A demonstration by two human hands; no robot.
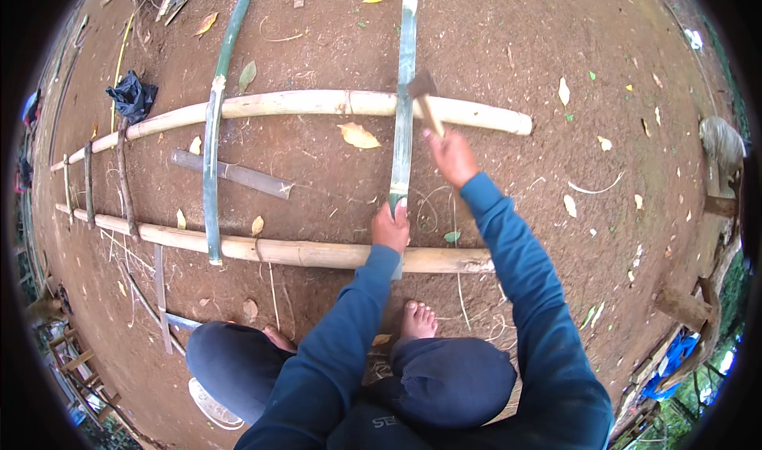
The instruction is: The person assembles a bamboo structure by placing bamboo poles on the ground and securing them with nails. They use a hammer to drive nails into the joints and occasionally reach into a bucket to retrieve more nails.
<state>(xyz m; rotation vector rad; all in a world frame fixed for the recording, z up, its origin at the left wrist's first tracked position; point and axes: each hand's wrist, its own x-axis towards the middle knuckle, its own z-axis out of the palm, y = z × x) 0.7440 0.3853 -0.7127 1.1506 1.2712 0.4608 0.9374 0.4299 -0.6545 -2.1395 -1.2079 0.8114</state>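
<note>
A green split-bamboo slat (403, 117) lies across two long pale bamboo poles, the far pole (309, 102) and the near pole (333, 255). My left hand (390, 226) grips the slat just above the near pole. In my right hand (454, 156) is a hammer (427, 101), held by its light wooden handle. Its dark head is over or against the slat's right edge at the far pole; whether they touch I cannot tell. Further left, a second green bamboo slat (211, 156) crosses both poles, beyond reach of either hand.
Short dark sticks (125, 184) cross the poles at their left ends. Between the poles lies a grey-brown bamboo piece (232, 174). A black plastic bag (132, 96) sits beside the far pole. At lower left, a blade (182, 321) rests near my knee. Logs (684, 307) stand at right.
</note>
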